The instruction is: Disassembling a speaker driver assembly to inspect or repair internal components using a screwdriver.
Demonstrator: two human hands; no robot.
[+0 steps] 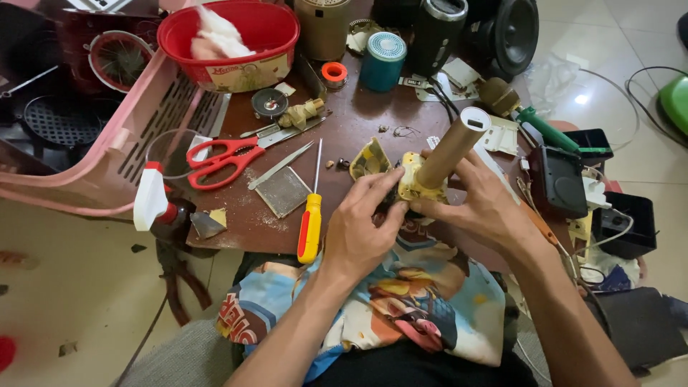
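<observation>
Fingers of both hands clamped on tan tube device (437,161) | red bowl (269,32): white wads (218,36)

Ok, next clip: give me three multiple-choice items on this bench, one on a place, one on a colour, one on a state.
1. Where does the red-handled scissors lie?
A. left of the yellow-handled screwdriver
B. inside the red bowl
C. on the floor

2. What colour is the small round speaker?
A. teal
B. orange
C. white

3. What are the hands doing?
A. resting empty
B. left hand and right hand both grip a tan cylinder device
C. cutting paper

Answers: 1 A, the scissors sit on the table left of the screwdriver; 2 A, its body is teal; 3 B, fingers of both close around the device's yellowish base.
</observation>
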